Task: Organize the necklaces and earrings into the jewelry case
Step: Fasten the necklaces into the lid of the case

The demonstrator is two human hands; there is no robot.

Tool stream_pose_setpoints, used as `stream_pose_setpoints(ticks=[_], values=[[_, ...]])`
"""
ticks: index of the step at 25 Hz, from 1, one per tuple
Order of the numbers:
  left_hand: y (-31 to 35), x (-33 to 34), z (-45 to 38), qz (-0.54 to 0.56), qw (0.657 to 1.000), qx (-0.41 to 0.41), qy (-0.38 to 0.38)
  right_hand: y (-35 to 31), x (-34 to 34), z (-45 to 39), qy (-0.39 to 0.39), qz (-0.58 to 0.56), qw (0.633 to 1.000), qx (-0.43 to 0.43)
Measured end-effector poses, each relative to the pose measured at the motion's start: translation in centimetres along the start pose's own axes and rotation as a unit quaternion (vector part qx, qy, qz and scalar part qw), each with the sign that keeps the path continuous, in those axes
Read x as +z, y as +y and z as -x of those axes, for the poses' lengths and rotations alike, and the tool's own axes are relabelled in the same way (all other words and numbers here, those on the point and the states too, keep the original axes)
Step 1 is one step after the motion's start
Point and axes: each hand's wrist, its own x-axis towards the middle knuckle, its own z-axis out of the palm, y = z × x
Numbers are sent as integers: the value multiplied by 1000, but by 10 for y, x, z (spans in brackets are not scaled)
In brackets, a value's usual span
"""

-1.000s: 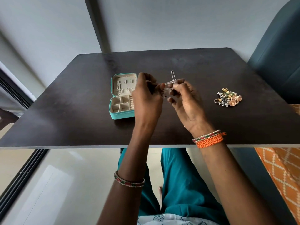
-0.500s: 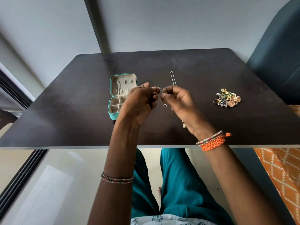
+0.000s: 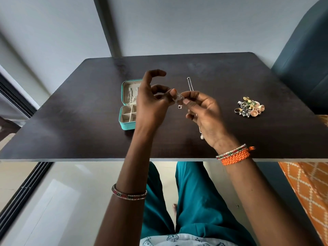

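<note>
Between our two hands, raised just above the dark table [image 3: 71, 132], a fine silver necklace [image 3: 179, 102] is stretched: our left hand [image 3: 150, 105] pinches one end with thumb and a finger while its index lifts clear, and our right hand [image 3: 204, 112] pinches the other, with a small pendant hanging between them and a further length trailing below the right palm. Just beside the left hand, partly hidden by it, the teal jewelry case [image 3: 126, 110] lies open; some chains already hang in its lid, while the divided compartments we can see look bare. Beyond the right hand a second necklace [image 3: 190, 84] lies on the table, and well to the right sits the heap of earrings [image 3: 250, 109], untouched. We judge the work early: at least one chain stowed, this one in hand, one more and all the earrings left. Compared with half a second ago, our hands have drawn slightly apart and the left index has risen; the case and heap stay put.
</note>
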Motion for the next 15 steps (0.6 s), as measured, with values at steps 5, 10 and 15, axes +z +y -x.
stream_pose_setpoints(ticks=[5, 10, 15], values=[[2, 2, -4, -9, 999, 24, 41, -4, 8, 0, 60, -99, 993, 18], [4, 6, -6, -62, 997, 46, 27, 0, 7, -6, 60, -40, 996, 49], [5, 2, -22, -101, 994, 27, -24, -25, -7, -27, -55, 110, 992, -22]])
